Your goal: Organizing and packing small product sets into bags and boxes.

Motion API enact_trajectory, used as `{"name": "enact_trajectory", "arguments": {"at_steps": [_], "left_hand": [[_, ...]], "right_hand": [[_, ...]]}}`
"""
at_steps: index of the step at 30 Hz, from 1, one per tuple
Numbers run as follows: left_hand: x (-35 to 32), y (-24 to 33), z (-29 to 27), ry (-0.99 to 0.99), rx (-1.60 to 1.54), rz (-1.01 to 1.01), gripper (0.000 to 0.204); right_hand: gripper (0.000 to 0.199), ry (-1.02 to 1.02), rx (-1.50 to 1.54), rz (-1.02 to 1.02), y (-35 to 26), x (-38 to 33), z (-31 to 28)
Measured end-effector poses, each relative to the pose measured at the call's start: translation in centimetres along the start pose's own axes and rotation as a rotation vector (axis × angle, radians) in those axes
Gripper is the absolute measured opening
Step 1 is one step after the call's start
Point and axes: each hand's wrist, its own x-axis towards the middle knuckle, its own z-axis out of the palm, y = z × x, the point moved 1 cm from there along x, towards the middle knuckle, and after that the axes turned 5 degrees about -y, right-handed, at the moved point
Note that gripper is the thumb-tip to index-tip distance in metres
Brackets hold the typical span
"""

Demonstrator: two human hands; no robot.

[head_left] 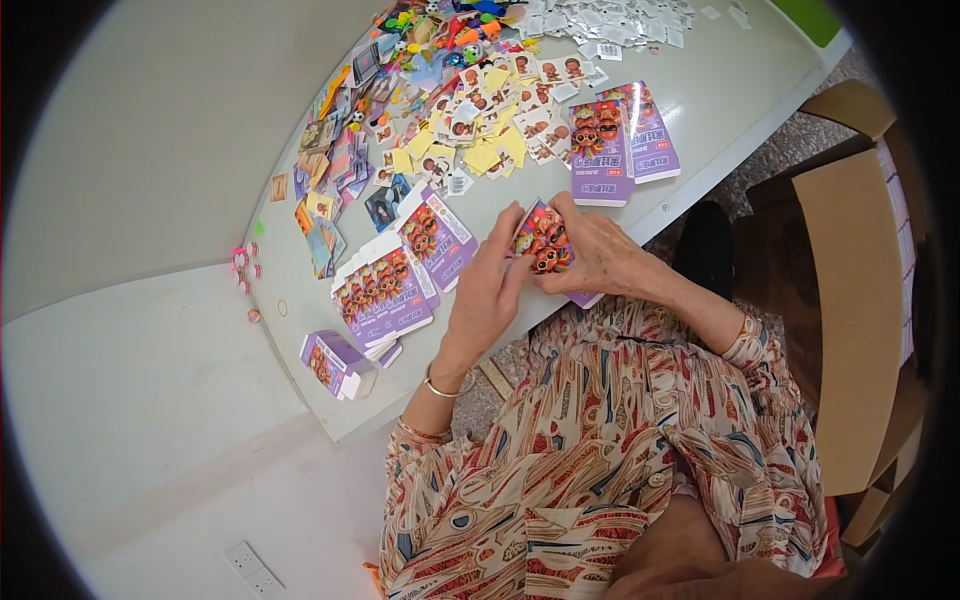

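Between both hands, close to the table's near edge, is a small purple carton (545, 243) with a colourful cartoon picture. My left hand (488, 280) grips its left side and my right hand (600, 248) its right side, covering much of it. Just left of my left hand, a purple carton (437, 240) lies on the table. Beside it is an overlapping row of similar cartons (385, 295) with white flaps showing. Farther left, one carton (337, 364) stands apart, opened out into a box shape. Beyond my right hand lie two more purple cartons (602, 155).
Farther back on the white table (740, 70) lie yellow and picture-printed paper pieces (490, 120), a heap of small colourful toys (450, 45) and silvery-white sachets (600, 18). Picture cards (335, 165) spread at the left. An open cardboard box (850, 300) stands to my right.
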Motion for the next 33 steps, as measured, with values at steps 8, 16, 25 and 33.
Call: {"name": "enact_trajectory", "arguments": {"at_steps": [8,16,25,33], "left_hand": [[0.8,-1.1,-1.0,0.078,-0.701,-0.442,0.027],[0.7,-0.8,-0.4,0.152,-0.421,-0.298,0.024],[0.4,-1.1,-0.5,0.125,-0.228,-0.311,0.022],[-0.7,0.2,0.7,0.11,0.01,-0.044,0.026]], "right_hand": [[0.07,0.0,-0.039,-0.024,0.0,-0.3,0.3],[0.069,0.005,-0.048,-0.047,0.1,-0.4,0.6],[0.063,0.025,0.004,-0.135,0.4,-0.8,0.9],[0.066,-0.017,0.006,-0.061,0.5,-0.7,0.8]]}}
